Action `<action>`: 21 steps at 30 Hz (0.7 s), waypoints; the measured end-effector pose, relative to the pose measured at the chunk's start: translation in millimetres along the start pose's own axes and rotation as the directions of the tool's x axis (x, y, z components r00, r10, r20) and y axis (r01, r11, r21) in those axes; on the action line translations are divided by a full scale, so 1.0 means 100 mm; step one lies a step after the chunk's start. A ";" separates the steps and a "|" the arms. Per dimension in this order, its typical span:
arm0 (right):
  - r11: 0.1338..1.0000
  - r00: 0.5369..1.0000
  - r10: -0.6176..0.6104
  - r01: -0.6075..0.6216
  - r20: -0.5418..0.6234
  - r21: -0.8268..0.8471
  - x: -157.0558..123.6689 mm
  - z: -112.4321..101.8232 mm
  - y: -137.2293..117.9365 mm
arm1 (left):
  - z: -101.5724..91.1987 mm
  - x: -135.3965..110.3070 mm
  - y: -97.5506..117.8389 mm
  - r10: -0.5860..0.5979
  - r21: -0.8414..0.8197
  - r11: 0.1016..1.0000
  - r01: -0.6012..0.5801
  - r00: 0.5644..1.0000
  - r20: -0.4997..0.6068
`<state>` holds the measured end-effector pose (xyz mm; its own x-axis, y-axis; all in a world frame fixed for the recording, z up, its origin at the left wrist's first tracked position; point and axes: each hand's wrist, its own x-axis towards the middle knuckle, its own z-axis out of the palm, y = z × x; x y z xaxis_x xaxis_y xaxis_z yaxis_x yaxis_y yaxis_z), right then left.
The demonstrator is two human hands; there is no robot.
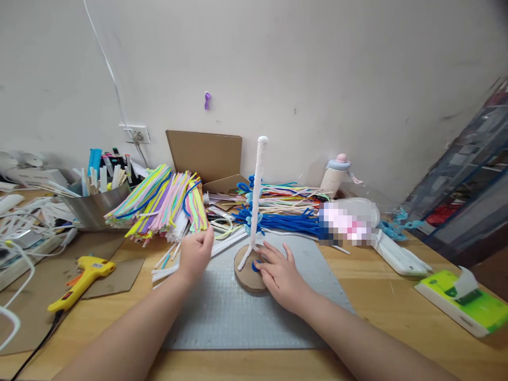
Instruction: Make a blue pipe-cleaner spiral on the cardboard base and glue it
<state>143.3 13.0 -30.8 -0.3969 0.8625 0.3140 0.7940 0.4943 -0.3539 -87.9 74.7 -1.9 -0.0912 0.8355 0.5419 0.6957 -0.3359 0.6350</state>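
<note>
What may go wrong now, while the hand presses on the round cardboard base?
The tall white stem stands on a small cardboard disc; a push from the right hand may tip it. The left hand is close to the pipe cleaner pile and may scatter it. The blue piece may shift under that hand.

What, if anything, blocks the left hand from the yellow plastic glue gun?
Probably yes, reachable. The yellow plastic glue gun lies on flat brown cardboard left of the left hand, with only low card and wooden tabletop between. Nothing stands in the way.
</note>
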 end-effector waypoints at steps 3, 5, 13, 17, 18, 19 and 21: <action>0.999 1.000 -0.013 0.014 0.007 -0.033 -0.02 0.01 -0.01 | -0.42 0.54 -0.09 -0.005 0.095 0.995 0.033 0.959 -0.282; 0.999 1.000 -0.014 0.015 0.019 -0.041 -0.02 0.02 -0.01 | -0.76 0.95 -0.21 -0.002 0.170 0.981 0.090 0.888 -0.461; 0.991 0.998 -0.035 0.042 0.054 -0.124 -0.02 0.04 -0.06 | -1.60 1.87 -0.85 -0.027 0.466 0.850 0.246 0.903 -0.428; 0.987 0.997 -0.047 0.055 0.057 -0.153 -0.02 0.02 -0.09 | -1.61 1.96 -0.97 -0.016 0.583 0.792 0.178 0.962 -0.273; 0.986 0.997 -0.049 0.058 0.060 -0.154 -0.02 0.01 -0.10 | -1.60 2.00 -0.98 -0.012 0.599 0.784 0.161 0.970 -0.245; 0.986 0.997 -0.050 0.059 0.064 -0.154 -0.02 0.00 -0.10 | -1.59 2.04 -1.00 -0.013 0.607 0.781 0.145 0.976 -0.216; 0.987 0.996 -0.050 0.061 0.074 -0.151 -0.01 -0.01 -0.11 | -1.58 2.14 -1.03 -0.033 0.601 0.791 0.114 0.989 -0.145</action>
<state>135.6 6.5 -27.0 -0.4695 0.8421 0.2653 0.8286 0.5240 -0.1970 -291.5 219.5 135.2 -0.2160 0.7743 0.5948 0.9682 0.0913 0.2328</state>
